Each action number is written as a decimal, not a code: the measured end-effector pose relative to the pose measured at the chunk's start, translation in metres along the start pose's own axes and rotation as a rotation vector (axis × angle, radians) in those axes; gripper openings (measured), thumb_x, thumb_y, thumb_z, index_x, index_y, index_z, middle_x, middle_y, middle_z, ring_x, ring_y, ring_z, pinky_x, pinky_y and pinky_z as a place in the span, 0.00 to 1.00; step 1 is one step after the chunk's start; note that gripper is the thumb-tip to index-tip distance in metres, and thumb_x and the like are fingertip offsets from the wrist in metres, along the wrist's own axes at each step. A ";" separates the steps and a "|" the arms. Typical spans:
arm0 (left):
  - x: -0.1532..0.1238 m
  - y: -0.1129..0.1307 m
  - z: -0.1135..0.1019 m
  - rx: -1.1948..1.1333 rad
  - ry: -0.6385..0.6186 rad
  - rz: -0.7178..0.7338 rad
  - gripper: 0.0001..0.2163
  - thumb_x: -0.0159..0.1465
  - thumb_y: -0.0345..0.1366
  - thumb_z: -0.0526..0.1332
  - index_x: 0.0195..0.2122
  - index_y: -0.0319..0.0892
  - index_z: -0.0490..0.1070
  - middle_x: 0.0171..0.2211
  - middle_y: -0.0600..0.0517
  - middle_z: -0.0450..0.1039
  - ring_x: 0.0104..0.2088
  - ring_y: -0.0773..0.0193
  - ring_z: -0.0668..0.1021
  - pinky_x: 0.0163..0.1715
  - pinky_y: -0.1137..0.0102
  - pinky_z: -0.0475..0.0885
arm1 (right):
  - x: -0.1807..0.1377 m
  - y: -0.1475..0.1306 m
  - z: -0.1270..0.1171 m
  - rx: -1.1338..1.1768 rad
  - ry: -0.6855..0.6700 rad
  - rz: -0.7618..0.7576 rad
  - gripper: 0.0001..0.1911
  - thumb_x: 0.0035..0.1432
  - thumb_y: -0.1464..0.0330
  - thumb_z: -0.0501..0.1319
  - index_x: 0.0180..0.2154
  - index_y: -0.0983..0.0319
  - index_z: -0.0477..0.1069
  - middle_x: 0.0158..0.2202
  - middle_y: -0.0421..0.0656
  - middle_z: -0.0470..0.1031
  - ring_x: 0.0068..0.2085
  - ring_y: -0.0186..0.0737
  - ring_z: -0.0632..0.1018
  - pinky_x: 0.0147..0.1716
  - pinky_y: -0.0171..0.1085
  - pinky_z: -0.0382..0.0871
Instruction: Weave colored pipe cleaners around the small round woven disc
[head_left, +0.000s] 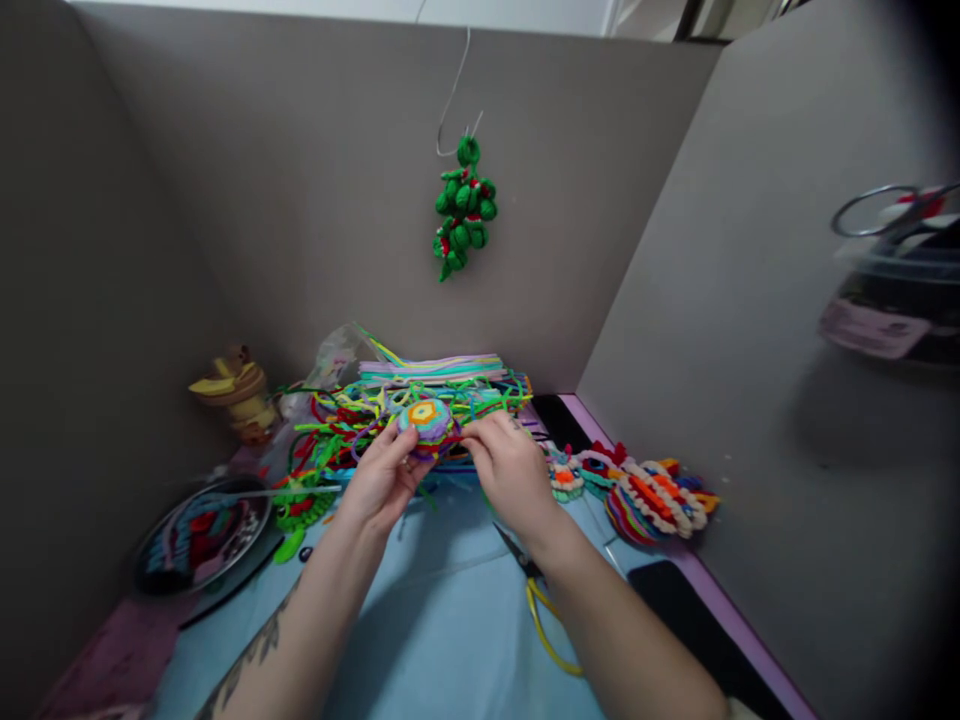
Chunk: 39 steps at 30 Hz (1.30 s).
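Observation:
A round piece [425, 421] made of coloured pipe cleaners, with rings of yellow, orange, turquoise and purple, is held up above the table. My left hand [388, 478] grips it from the left, thumb on its near edge and fingers underneath. At its right edge my right hand [508, 470] is closed, fingertips pinching a red pipe cleaner [466, 438] that runs to the piece. Scissors with yellow handles [546, 625] lie on the table, partly hidden by my right forearm. Behind the hands is a heap of loose pipe cleaners [337, 412].
Finished colourful woven pieces [660, 500] lie on the right, beside a black flat object [705, 620]. A round dish [202, 535] with pipe cleaners stands left. A green hanging ornament [465, 208] hangs from a wire on the grey partition [300, 180]. A holder [892, 290] is mounted right.

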<state>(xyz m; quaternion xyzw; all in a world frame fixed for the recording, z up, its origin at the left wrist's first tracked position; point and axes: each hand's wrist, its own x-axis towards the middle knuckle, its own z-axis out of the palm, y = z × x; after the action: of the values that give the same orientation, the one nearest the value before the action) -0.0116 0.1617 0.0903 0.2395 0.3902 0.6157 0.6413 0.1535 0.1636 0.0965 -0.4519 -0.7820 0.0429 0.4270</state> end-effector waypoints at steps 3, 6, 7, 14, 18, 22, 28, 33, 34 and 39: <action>0.001 -0.002 -0.001 -0.044 -0.045 -0.054 0.08 0.57 0.29 0.65 0.38 0.41 0.72 0.31 0.53 0.79 0.26 0.69 0.79 0.25 0.76 0.77 | 0.004 0.003 -0.003 0.099 0.012 0.028 0.07 0.60 0.74 0.57 0.32 0.61 0.72 0.34 0.45 0.73 0.39 0.42 0.74 0.39 0.38 0.66; -0.001 -0.001 0.000 -0.107 -0.059 -0.103 0.07 0.59 0.26 0.63 0.39 0.40 0.72 0.29 0.53 0.79 0.24 0.68 0.79 0.24 0.76 0.77 | 0.008 0.006 -0.005 0.254 0.012 0.081 0.06 0.57 0.74 0.59 0.29 0.61 0.71 0.32 0.43 0.72 0.36 0.39 0.73 0.38 0.36 0.65; -0.001 -0.001 0.001 -0.117 -0.054 -0.118 0.07 0.60 0.25 0.62 0.40 0.39 0.71 0.28 0.53 0.79 0.24 0.68 0.80 0.24 0.76 0.77 | 0.009 0.006 -0.005 0.298 0.012 0.103 0.06 0.56 0.74 0.59 0.28 0.61 0.71 0.32 0.42 0.72 0.36 0.39 0.73 0.37 0.36 0.65; -0.003 0.001 0.004 -0.162 -0.038 -0.205 0.06 0.64 0.24 0.56 0.40 0.37 0.70 0.26 0.53 0.79 0.22 0.68 0.79 0.21 0.77 0.76 | 0.010 0.007 0.001 0.697 -0.016 0.341 0.02 0.52 0.70 0.61 0.28 0.61 0.70 0.27 0.38 0.71 0.30 0.36 0.72 0.32 0.34 0.65; -0.001 -0.001 0.003 -0.158 -0.019 -0.180 0.06 0.64 0.25 0.57 0.41 0.37 0.69 0.29 0.51 0.80 0.25 0.67 0.81 0.25 0.75 0.78 | 0.010 0.008 0.002 0.788 -0.044 0.384 0.04 0.51 0.67 0.62 0.28 0.62 0.69 0.26 0.38 0.70 0.29 0.35 0.71 0.30 0.34 0.64; 0.002 -0.001 0.000 -0.130 -0.025 -0.112 0.09 0.62 0.26 0.60 0.44 0.38 0.70 0.31 0.51 0.80 0.26 0.66 0.81 0.23 0.76 0.77 | 0.010 0.009 0.002 0.716 -0.034 0.377 0.04 0.50 0.68 0.62 0.27 0.62 0.69 0.26 0.38 0.70 0.28 0.35 0.70 0.29 0.34 0.62; 0.006 -0.002 -0.005 -0.087 -0.051 -0.025 0.10 0.60 0.30 0.63 0.43 0.40 0.72 0.35 0.51 0.80 0.29 0.66 0.81 0.29 0.72 0.79 | 0.008 0.005 0.001 0.729 -0.080 0.352 0.04 0.51 0.68 0.63 0.27 0.61 0.70 0.26 0.38 0.72 0.29 0.35 0.71 0.30 0.34 0.64; 0.009 -0.005 -0.007 -0.097 -0.039 -0.018 0.09 0.59 0.31 0.65 0.42 0.40 0.72 0.35 0.51 0.79 0.29 0.66 0.80 0.30 0.72 0.78 | 0.005 0.000 0.003 0.938 -0.176 0.300 0.06 0.55 0.65 0.62 0.31 0.60 0.69 0.34 0.42 0.77 0.37 0.38 0.76 0.39 0.38 0.69; 0.010 -0.006 -0.008 -0.101 -0.037 -0.018 0.09 0.59 0.31 0.65 0.42 0.41 0.72 0.35 0.52 0.79 0.29 0.67 0.80 0.29 0.73 0.78 | 0.005 0.000 0.004 0.976 -0.182 0.301 0.07 0.55 0.64 0.62 0.30 0.60 0.68 0.35 0.42 0.78 0.37 0.38 0.77 0.39 0.38 0.69; 0.008 -0.004 -0.011 -0.106 -0.092 0.017 0.15 0.57 0.33 0.67 0.46 0.44 0.71 0.39 0.52 0.78 0.30 0.67 0.80 0.31 0.72 0.78 | 0.005 -0.002 0.007 1.061 -0.171 0.341 0.14 0.53 0.57 0.65 0.29 0.59 0.65 0.34 0.42 0.79 0.38 0.40 0.78 0.40 0.40 0.70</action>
<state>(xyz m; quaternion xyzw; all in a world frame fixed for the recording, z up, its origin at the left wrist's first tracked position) -0.0183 0.1671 0.0789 0.2365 0.3249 0.6292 0.6653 0.1461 0.1684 0.0956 -0.2901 -0.6009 0.5352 0.5179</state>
